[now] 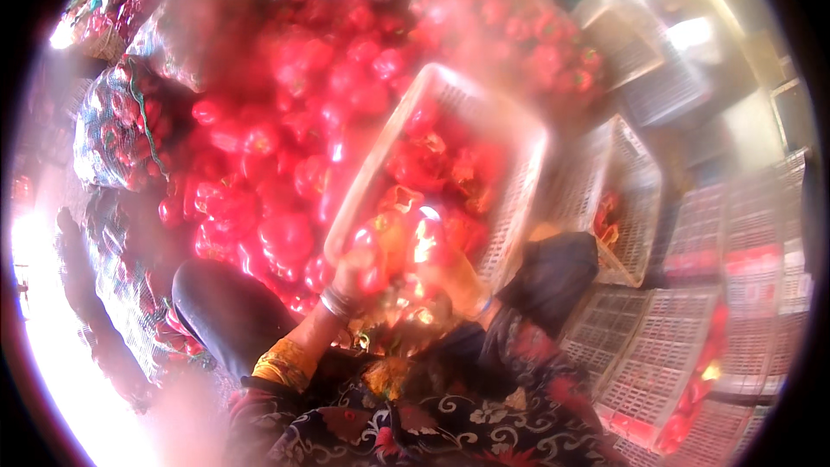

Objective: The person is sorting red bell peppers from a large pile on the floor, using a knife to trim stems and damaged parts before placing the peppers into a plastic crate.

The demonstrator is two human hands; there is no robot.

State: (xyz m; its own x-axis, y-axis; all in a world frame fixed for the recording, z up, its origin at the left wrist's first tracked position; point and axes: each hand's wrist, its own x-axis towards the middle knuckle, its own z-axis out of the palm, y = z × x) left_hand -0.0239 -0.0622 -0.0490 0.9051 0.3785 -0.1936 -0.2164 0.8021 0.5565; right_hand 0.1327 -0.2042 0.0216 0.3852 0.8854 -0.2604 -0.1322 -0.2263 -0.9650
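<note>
A white plastic crate (361, 195) stands tilted in front of me, with red bell peppers (419, 164) inside, some showing yellowish patches. At its near end my left hand (353, 275), with bangles at the wrist, is closed round a red bell pepper (372, 261). Close on its right is my right hand (454, 279), beside another shiny red pepper (430, 227). Glare and haze hide the right hand's fingers, so its grip does not show. Yellowish and greenish scraps (402, 318) lie below the hands, near my lap.
A big heap of red peppers (285, 138) spreads left and behind the crate. Full mesh sacks (117, 125) line the left side. Another crate (635, 207) with a few pepper pieces stands right, near stacked crates (653, 355). My knees (229, 307) flank the work.
</note>
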